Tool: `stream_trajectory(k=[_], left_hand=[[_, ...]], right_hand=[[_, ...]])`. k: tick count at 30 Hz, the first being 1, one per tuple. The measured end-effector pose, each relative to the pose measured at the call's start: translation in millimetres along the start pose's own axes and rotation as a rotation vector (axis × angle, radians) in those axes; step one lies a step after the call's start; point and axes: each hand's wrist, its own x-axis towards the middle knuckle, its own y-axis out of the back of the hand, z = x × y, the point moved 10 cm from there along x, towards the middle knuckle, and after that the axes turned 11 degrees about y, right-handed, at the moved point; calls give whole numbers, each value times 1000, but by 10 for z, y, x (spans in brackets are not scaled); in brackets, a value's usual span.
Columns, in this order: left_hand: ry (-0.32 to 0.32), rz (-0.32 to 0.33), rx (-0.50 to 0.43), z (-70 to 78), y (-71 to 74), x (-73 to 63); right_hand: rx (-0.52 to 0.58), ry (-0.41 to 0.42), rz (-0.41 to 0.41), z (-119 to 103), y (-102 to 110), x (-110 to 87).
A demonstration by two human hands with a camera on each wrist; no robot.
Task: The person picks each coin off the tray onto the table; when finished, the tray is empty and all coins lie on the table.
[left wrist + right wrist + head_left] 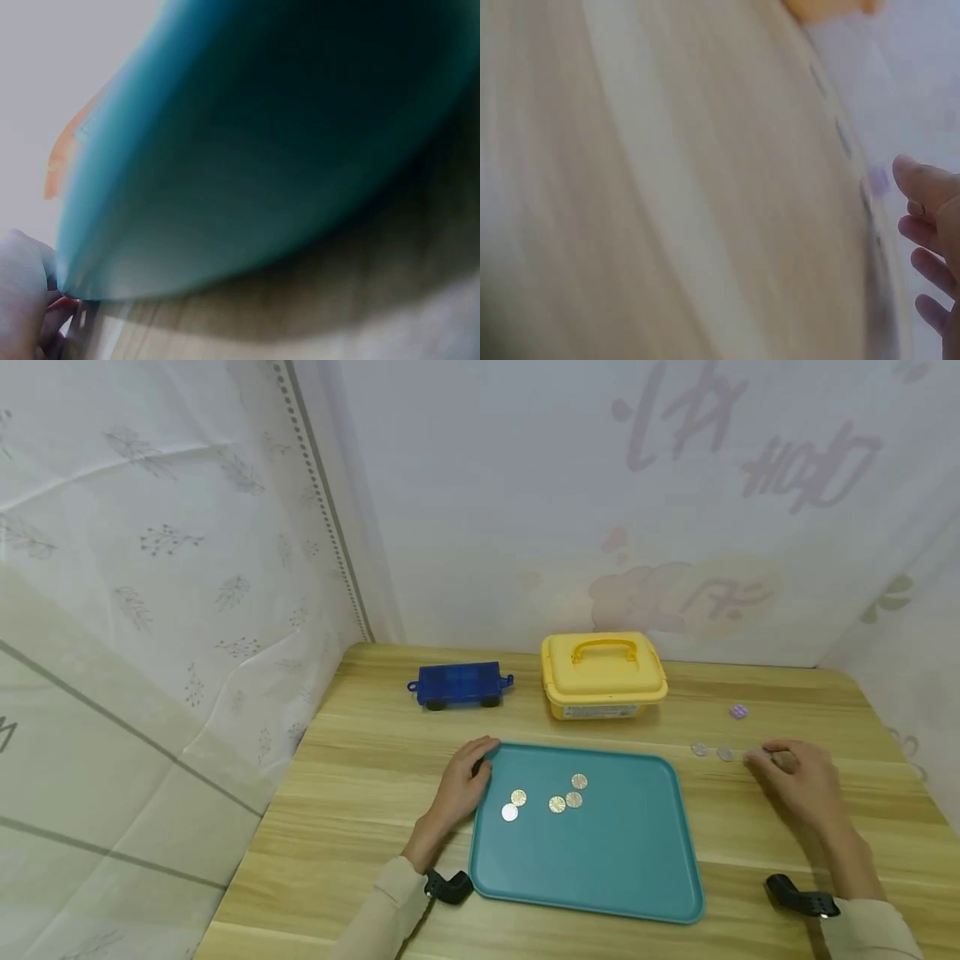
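Note:
A teal tray (630,860) lies on the wooden table with several round gold and silver coins (557,805) spread on it. My left hand (462,779) grips its far left corner, the thumb at the rim. In the left wrist view the tray's underside (247,217) fills most of the picture, and the fingers show at its corner. To the right of the tray, silvery coins (724,753) lie in a row. My right hand (806,777) is over the right end of that row, fingertips bent down close to the coins, the fingers apart in the right wrist view.
A yellow lidded box (603,677) with a handle stands behind the tray. To its left is a blue toy wagon (459,684) with dark wheels. A small purple cube (738,712) sits behind the row of coins. Patterned white cloth hangs behind the table.

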Motion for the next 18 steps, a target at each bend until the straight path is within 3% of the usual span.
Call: stream_trajectory(k=[3,7,18], left_hand=[[-1,-4,-3,3,-2,1],[6,-4,2,-9,-6,13],[22,-9,1,-14,-11,9]], right_hand=[[-14,-60,11,223,91,-80],[-45,-73,76,426,195,-153],[-63,-179,224,706,239,-274]])
